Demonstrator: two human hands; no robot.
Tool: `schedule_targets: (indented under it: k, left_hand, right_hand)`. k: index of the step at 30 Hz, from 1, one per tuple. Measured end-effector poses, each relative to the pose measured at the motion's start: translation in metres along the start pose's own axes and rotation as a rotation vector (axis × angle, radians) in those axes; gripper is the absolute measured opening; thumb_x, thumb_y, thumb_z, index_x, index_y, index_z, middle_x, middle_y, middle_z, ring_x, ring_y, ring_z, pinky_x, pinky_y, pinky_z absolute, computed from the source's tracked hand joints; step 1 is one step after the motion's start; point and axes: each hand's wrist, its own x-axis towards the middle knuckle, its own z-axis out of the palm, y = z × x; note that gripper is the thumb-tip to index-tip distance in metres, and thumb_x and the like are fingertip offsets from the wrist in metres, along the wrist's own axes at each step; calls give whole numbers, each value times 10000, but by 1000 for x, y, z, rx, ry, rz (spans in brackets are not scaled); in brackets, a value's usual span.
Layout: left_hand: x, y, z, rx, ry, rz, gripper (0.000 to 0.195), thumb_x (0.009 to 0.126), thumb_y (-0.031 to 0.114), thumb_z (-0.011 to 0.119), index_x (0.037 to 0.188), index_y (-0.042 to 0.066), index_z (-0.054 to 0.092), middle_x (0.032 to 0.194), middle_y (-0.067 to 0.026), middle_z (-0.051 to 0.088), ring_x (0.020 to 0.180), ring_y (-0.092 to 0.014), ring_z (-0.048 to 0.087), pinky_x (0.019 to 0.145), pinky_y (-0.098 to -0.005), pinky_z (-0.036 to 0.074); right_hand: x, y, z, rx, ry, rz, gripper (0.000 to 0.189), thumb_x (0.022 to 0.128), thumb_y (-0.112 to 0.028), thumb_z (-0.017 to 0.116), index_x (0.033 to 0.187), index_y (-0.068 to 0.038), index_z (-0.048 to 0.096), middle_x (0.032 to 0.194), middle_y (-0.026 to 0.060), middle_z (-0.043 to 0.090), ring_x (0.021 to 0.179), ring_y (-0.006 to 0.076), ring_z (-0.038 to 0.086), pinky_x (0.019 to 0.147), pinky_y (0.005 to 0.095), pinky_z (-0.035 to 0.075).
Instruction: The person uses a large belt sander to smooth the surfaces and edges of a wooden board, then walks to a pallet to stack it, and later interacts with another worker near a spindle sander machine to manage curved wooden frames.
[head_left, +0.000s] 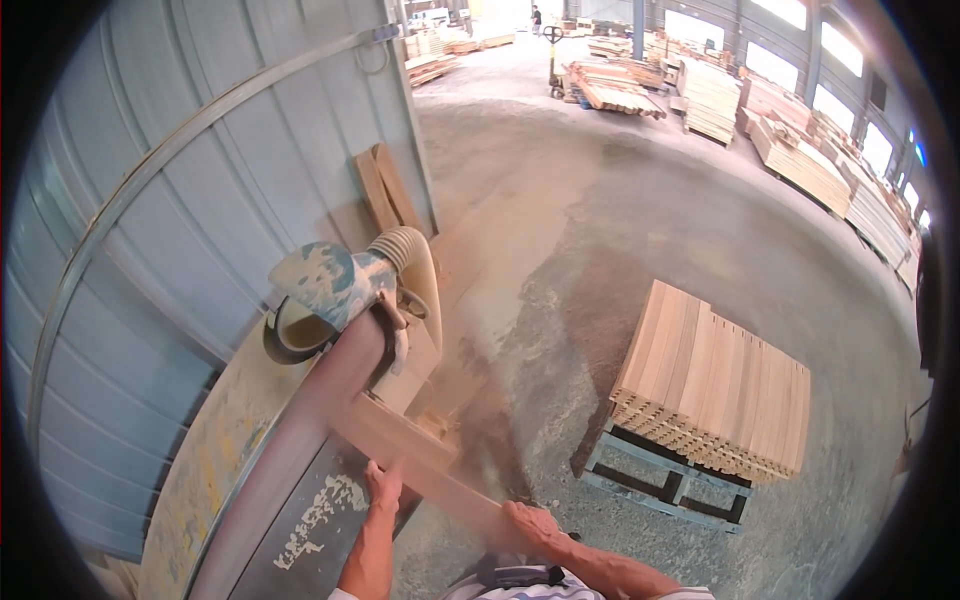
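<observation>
A flat wooden board (456, 489) lies slantwise in front of me, its far end against the sanding belt (289, 450) of an edge belt sander. My left hand (384, 481) grips the board's near edge close to the belt, over the dark metal machine table (281, 544). Around the other end of the board closes my right hand (534, 525), near my body. A second wooden piece (409, 431) sits along the board's far side; whether it is fixed to the machine cannot be told. The board's contact with the belt is blurred.
A worn dust hood (319, 274) with a ribbed hose (397, 244) caps the belt's far end. To the right, stacked slats (712, 375) rest on a blue-grey pallet (667, 487). Two boards (386, 184) lean on the metal wall (225, 187). A pallet jack (553, 64) and a person (536, 20) are far back.
</observation>
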Motion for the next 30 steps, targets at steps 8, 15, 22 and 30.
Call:
schedule_targets:
  k: [8, 15, 22, 30]
  left_hand:
    - [-13, 3, -3, -4, -25, 34, 502, 772, 320, 669, 1022, -97, 546, 982, -206, 605, 880, -274, 582, 770, -382, 466]
    - [-6, 7, 0, -45, 23, 23, 501, 768, 333, 645, 981, -110, 550, 963, -221, 600, 863, -284, 588, 741, -388, 473]
    - [-7, 12, 0, -61, 5, 3, 491, 799, 320, 631, 1011, -113, 541, 992, -218, 592, 870, -277, 586, 745, -389, 481]
    - [1, 1, -8, -101, -2, -52, 503, 796, 329, 635, 1028, -105, 532, 1014, -210, 592, 894, -266, 582, 741, -373, 483]
  right_hand:
    - [-7, -2, -3, 10, -16, 32, 450, 686, -371, 654, 925, -8, 536, 875, 185, 622, 836, 346, 623, 700, 433, 505]
    - [-4, -3, -5, 81, -125, 50, 461, 688, -374, 657, 924, -1, 525, 890, 193, 614, 833, 360, 618, 721, 440, 502]
    - [-4, -7, -9, 54, -148, 48, 471, 704, -379, 656, 948, -1, 516, 910, 199, 612, 832, 362, 620, 733, 439, 505]
    - [-1, 2, 4, 16, -108, -52, 489, 706, -389, 662, 968, -5, 508, 922, 201, 609, 839, 358, 623, 729, 436, 509]
